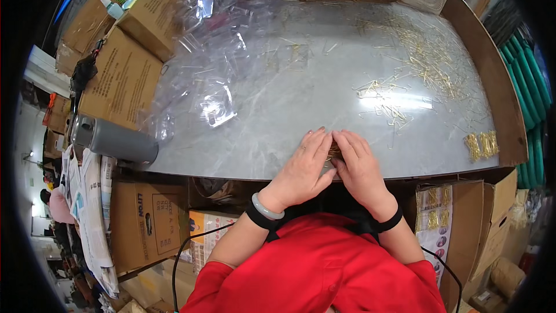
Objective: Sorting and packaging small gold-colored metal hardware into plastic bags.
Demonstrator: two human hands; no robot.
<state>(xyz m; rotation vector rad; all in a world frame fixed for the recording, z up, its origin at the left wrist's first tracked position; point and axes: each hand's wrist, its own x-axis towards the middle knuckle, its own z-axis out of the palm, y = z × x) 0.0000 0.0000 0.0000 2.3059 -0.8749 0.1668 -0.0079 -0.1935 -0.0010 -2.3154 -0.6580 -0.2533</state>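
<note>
At the table's front edge my left hand (306, 163) and my right hand (360, 165) meet with fingertips together. Between them they press a small bundle of gold wire hooks (333, 150), mostly hidden by the fingers. My left thumb points toward the right hand, and both hands are closed round the bundle. Beyond them, a loose pile of gold wire hooks (389, 104) lies on the grey marbled table (289, 104). More of these hooks (425, 52) are scattered toward the far right. By the right edge sit several neat bundles of hooks (480, 145).
Clear plastic boxes (217, 104) heap up on the left. A grey bottle (116, 139) lies at the front left corner, beside cardboard boxes (124, 75). A cardboard wall (486, 75) borders the right side. Below, an open carton (463, 220) stands near my right arm.
</note>
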